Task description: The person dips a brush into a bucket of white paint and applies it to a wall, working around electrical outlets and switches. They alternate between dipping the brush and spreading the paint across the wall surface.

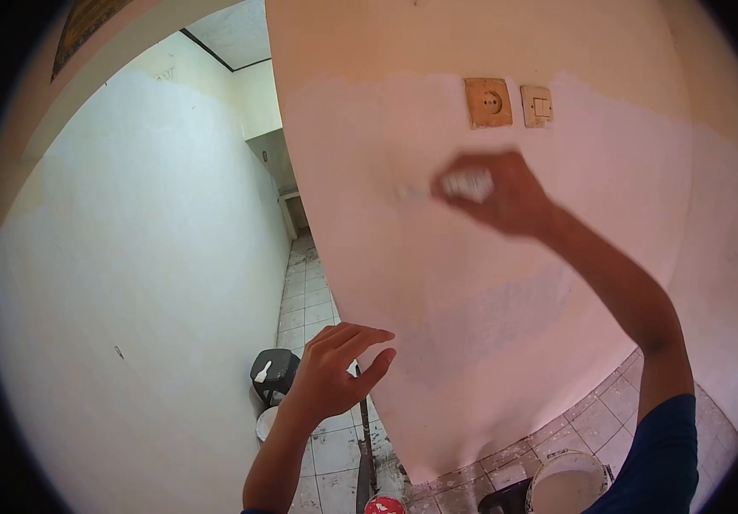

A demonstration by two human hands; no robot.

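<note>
My right hand [510, 201] is raised in front of the pinkish, patchily painted wall [446, 283], fingers curled round a small whitish piece [469, 184] that is smeared by motion; I cannot tell its kind. A little above that hand, an orange-stained socket plate [488, 103] and a light switch [537, 107] are fixed to the wall. Lower down, near the wall's left edge, my left hand [339, 368] hangs with thumb and fingers apart, holding nothing. A rough greyish patch [506, 317] shows on the wall below my right hand.
A dark stool [279, 370] bearing a white brush [264, 372] stands in the passage at left. On the tiled floor [596, 421] are a pale bucket [568, 484] and a red-and-white container [384, 505]. A white wall [146, 257] flanks the passage.
</note>
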